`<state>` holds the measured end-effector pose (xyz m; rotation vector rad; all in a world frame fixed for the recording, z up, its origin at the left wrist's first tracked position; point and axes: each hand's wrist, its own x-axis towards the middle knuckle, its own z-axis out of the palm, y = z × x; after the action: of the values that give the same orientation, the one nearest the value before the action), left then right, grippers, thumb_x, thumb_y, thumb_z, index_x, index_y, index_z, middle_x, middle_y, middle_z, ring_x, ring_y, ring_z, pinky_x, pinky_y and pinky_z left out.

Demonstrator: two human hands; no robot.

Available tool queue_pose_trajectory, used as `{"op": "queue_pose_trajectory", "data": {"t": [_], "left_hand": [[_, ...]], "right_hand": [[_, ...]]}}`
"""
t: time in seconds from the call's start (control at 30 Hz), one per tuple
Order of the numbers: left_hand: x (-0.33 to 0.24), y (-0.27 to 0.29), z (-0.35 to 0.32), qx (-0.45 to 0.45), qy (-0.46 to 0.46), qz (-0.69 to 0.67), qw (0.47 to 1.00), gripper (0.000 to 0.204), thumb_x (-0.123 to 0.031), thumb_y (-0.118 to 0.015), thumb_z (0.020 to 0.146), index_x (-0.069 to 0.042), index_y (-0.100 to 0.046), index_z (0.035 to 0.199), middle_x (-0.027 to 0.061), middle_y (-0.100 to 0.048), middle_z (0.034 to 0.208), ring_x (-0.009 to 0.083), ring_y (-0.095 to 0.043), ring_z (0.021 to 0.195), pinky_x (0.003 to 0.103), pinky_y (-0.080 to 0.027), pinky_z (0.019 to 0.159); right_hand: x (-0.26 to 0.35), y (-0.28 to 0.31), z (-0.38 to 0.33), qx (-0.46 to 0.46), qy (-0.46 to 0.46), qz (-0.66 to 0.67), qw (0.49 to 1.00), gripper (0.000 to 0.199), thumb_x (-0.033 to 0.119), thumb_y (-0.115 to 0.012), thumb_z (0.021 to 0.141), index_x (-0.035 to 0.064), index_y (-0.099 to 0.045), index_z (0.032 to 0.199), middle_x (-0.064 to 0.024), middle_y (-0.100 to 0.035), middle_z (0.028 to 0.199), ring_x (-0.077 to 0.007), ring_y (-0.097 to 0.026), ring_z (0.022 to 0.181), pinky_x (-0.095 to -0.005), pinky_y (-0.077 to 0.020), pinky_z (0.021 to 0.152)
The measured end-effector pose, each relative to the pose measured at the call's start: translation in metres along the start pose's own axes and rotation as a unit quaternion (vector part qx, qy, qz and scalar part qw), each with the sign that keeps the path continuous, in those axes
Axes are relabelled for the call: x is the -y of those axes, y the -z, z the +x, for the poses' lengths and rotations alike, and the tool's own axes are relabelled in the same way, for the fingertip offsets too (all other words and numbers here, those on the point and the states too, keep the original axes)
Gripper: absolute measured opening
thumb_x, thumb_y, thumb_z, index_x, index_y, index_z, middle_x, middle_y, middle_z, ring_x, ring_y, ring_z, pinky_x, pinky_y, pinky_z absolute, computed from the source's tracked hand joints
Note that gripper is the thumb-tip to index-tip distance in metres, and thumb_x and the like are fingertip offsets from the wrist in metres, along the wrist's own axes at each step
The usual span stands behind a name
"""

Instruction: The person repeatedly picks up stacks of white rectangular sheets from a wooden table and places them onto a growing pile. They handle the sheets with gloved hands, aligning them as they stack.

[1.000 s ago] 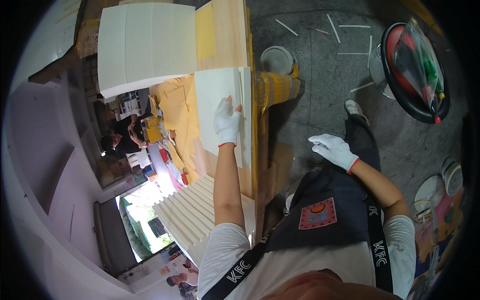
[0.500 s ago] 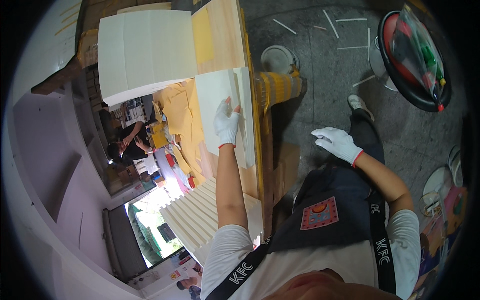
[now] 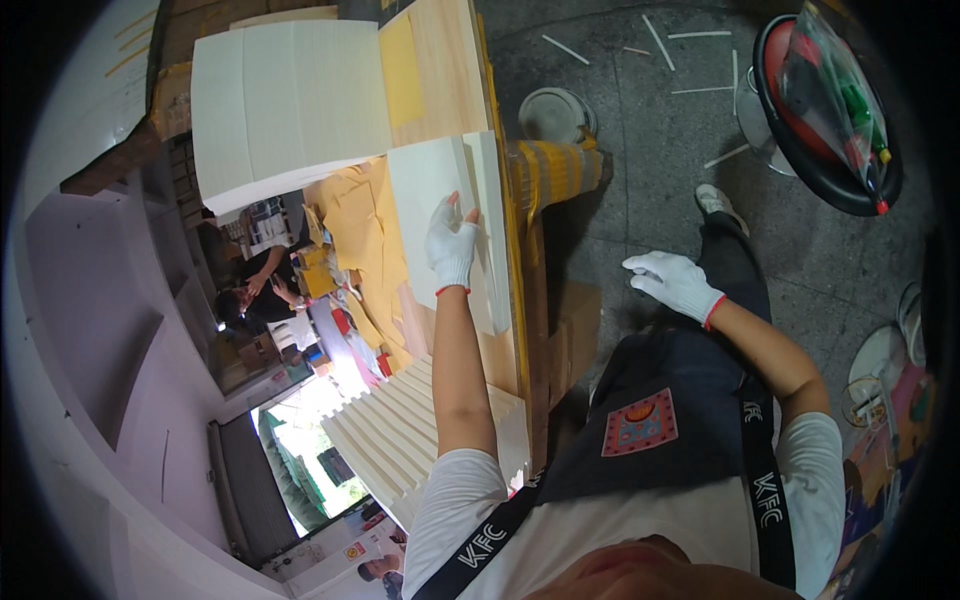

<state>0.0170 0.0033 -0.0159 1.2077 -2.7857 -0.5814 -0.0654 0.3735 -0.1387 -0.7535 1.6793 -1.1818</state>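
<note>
left hand (image 3: 452, 248): half open, resting on white board (image 3: 417, 180), firm grip not visible | right hand (image 3: 676, 286): loosely curled, empty | white board: lying on table (image 3: 445, 95) | change: hands unmoved over last second; handling seems paused

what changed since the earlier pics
The view swung slightly, so the round red seat with a black rim sits higher in the picture. The narrow white panel at the white rectangular board's right edge appears wider. No grasp or release shows: the white-gloved left hand stays on the board; the white-gloved right hand stays raised, apparently empty.
</note>
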Motion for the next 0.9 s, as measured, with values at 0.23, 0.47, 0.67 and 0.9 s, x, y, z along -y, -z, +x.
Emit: {"op": "queue_pose_trajectory", "data": {"t": [0.23, 0.47, 0.67, 0.9], "left_hand": [[-0.012, 0.004, -0.002, 0.003, 0.032, 0.004, 0.999, 0.052, -0.022, -0.078, 0.085, -0.009, -0.064, 0.133, 0.0152, -0.06, 0.139, 0.0277, -0.057, 0.128, 0.034, -0.045, 0.106], [-0.014, 0.003, -0.005, 0.0, 0.026, 0.001, 1.0, 0.054, -0.021, -0.074, 0.086, -0.009, -0.059, 0.137, 0.0147, -0.062, 0.136, 0.0278, -0.06, 0.124, 0.034, -0.047, 0.104], [0.005, -0.016, -0.009, -0.057, -0.017, 0.003, 0.998, 0.06, -0.02, -0.073, 0.082, -0.004, -0.056, 0.138, 0.0169, -0.06, 0.136, 0.0325, -0.058, 0.124, 0.037, -0.046, 0.105], [-0.045, -0.031, -0.017, -0.168, 0.068, 0.116, 0.977, 0.082, -0.017, -0.075, 0.08, -0.003, -0.037, 0.151, 0.02, -0.042, 0.152, 0.0362, -0.043, 0.138, 0.04, -0.037, 0.114]], "right_hand": [[-0.001, -0.004, 0.01, 0.006, 0.031, -0.019, 0.999, 0.035, 0.032, -0.064, 0.092, 0.0185, -0.068, 0.124, -0.0073, -0.07, 0.108, -0.0274, -0.068, 0.099, -0.0375, -0.0543, 0.086], [0.049, 0.017, 0.071, 0.03, 0.129, 0.012, 0.991, 0.037, 0.035, -0.057, 0.096, 0.0176, -0.065, 0.128, -0.0121, -0.069, 0.118, -0.0321, -0.066, 0.107, -0.0402, -0.0523, 0.093], [0.164, -0.003, 0.212, 0.053, 0.005, 0.217, 0.975, 0.045, 0.018, -0.05, 0.095, 0.0053, -0.057, 0.137, -0.007, -0.067, 0.082, -0.0159, -0.062, 0.072, -0.0299, -0.0492, 0.07], [0.184, -0.019, 0.25, 0.124, 0.002, 0.305, 0.944, 0.045, 0.009, -0.05, 0.092, 0.006, -0.06, 0.136, -0.0071, -0.068, 0.086, -0.0103, -0.06, 0.069, -0.0249, -0.0473, 0.061]]}}
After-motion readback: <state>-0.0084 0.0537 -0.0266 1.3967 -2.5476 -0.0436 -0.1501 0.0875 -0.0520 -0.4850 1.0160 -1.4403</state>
